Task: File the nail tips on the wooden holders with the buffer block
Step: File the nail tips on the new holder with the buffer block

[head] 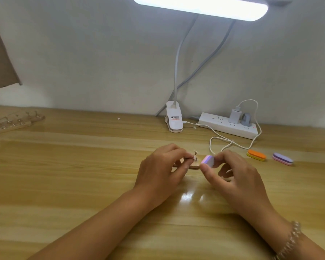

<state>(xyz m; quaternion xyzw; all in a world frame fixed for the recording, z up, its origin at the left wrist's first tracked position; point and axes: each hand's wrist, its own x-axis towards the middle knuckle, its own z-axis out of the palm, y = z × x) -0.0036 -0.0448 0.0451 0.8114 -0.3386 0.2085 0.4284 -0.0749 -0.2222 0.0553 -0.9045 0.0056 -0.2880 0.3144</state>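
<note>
One wooden holder [194, 167] is in work, lying flat on the surface [83, 184] near the middle of the view, with a pale nail tip [195, 155] standing up from it. Judging by this, the filing is under way and not finished: the tip looks unshaped, though it is too small to read its edge. A row of holders [13, 121] with more tips lies well apart at ten o'clock from the hands, near the wall. Whether those are filed or waiting cannot be told, so the share done is unclear.

The left hand [163, 166] comes in from seven o'clock, knuckles up, fingers curled. Its thumb and forefinger pinch the holder at the foot of the tip and steady it on the surface. The right hand [233, 177] comes in from five o'clock and grips the buffer block [207, 161] between thumb and bent fingers. The block's pink and white end points toward nine o'clock, just beside the tip; whether it touches cannot be told.

Two spare pieces, an orange block [256, 155] and a purple block [282, 158], rest unused at two o'clock from the right hand. I judge that the stroke on this tip comes next, then the other holders
</note>
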